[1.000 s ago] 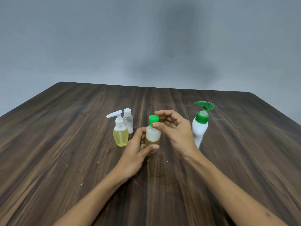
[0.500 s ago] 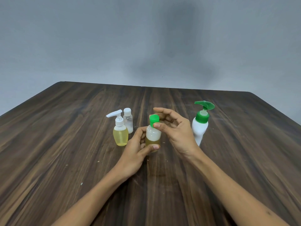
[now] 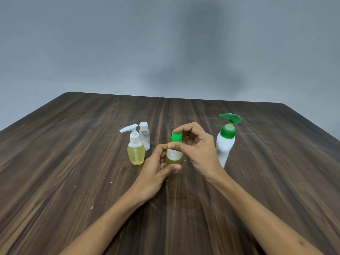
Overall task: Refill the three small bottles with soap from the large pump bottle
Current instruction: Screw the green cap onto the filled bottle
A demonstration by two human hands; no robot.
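My left hand [image 3: 154, 173] grips the lower body of a small bottle [image 3: 173, 155] holding yellow soap, upright at the table's middle. My right hand [image 3: 196, 150] pinches its green cap [image 3: 176, 136] between thumb and fingers. The large white pump bottle [image 3: 225, 144] with a green pump head stands just right of my right hand. To the left stand a small yellow-filled pump bottle [image 3: 135, 151] with a white pump and, right behind it, a small clear bottle [image 3: 144, 136] with a white cap.
All bottles stand on a dark wooden table [image 3: 73, 162], whose far edge meets a grey wall [image 3: 165, 43]. A few pale specks lie on the wood near my left forearm.
My right hand's fingers have shifted around the green cap, the thumb now lower at the cap's base. The bottle and my left hand have stayed in place.
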